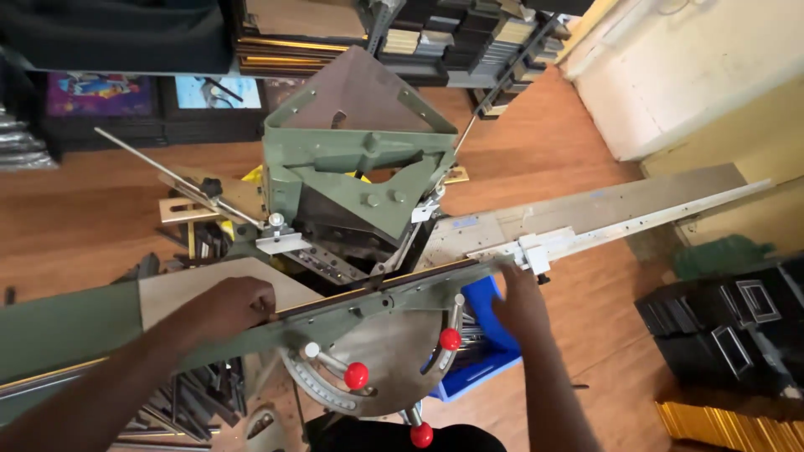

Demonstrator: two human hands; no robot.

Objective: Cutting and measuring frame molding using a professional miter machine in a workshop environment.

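The wooden floor [92, 218] carries a green cutting machine [360, 159] in the middle. Near left, dark frame offcuts [188, 398] lie on the floor. A blue bin [481, 360] stands under the machine. Near right are black boxes [720, 331] and gold mouldings [737, 427]. Far left, pictures [100, 94] stand.

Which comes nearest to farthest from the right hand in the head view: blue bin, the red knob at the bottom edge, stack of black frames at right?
From the right hand:
1. Blue bin, just below and left of the hand, under the machine.
2. Red knob, lower left at the bottom edge.
3. Stack of black frames, far right on the floor.
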